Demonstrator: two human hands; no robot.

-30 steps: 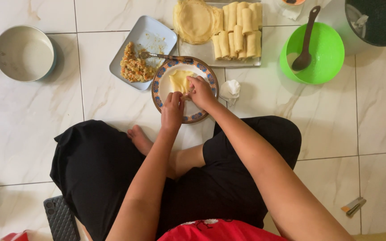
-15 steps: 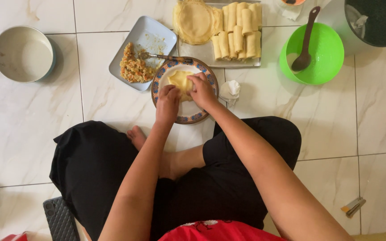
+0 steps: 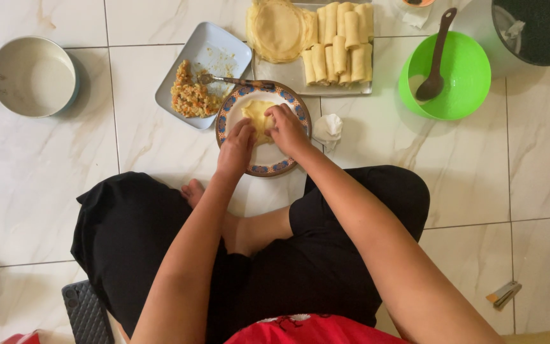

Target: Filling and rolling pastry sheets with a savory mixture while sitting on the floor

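Note:
I sit cross-legged on a tiled floor. A thin yellow wrapper point(image 3: 256, 114) lies on a round patterned plate point(image 3: 268, 167) in front of my knees. My left hand point(image 3: 237, 145) and my right hand point(image 3: 286, 127) both press on the wrapper, fingers curled over its near edge, rolling it away from me. A square white dish point(image 3: 214, 54) to the left holds chopped filling point(image 3: 189, 99) and a spoon point(image 3: 224, 80). Behind the plate, a tray point(image 3: 313, 88) carries several finished rolls point(image 3: 342, 41) and a stack of flat wrappers point(image 3: 278, 28).
A green bowl point(image 3: 463, 83) with a dark spoon point(image 3: 434, 64) stands at the right, a dark bin point(image 3: 536, 28) behind it. A crumpled tissue point(image 3: 328, 127) lies beside the plate. A white pot point(image 3: 33, 76) sits at far left. A small clip point(image 3: 503, 294) lies on the floor at lower right.
Both hands have pushed forward over the plate, and the wrapper has folded up into a narrower roll under my fingers.

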